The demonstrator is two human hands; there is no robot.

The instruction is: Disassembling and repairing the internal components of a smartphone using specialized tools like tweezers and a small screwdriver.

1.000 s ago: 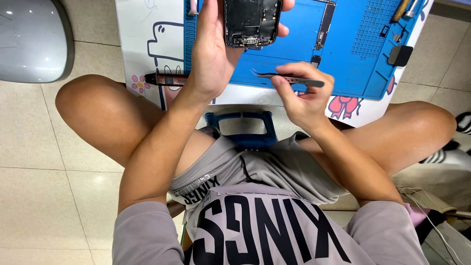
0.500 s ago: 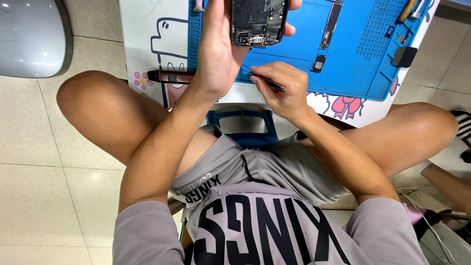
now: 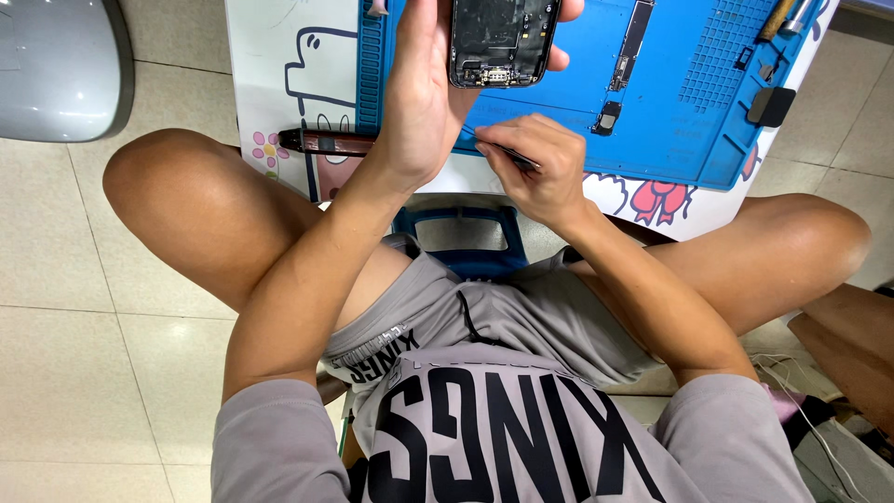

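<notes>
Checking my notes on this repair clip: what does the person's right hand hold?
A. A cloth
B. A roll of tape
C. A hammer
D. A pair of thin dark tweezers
D: the right hand pinches thin dark tweezers over the blue mat, while the left hand holds up the opened phone.

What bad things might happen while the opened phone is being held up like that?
The left hand holds the opened phone in the air above the blue mat, so it might slip and drop. The right hand grips thin tweezers close to the left hand; their tip could poke skin. Small loose parts near the mat's edge could roll off.
</notes>
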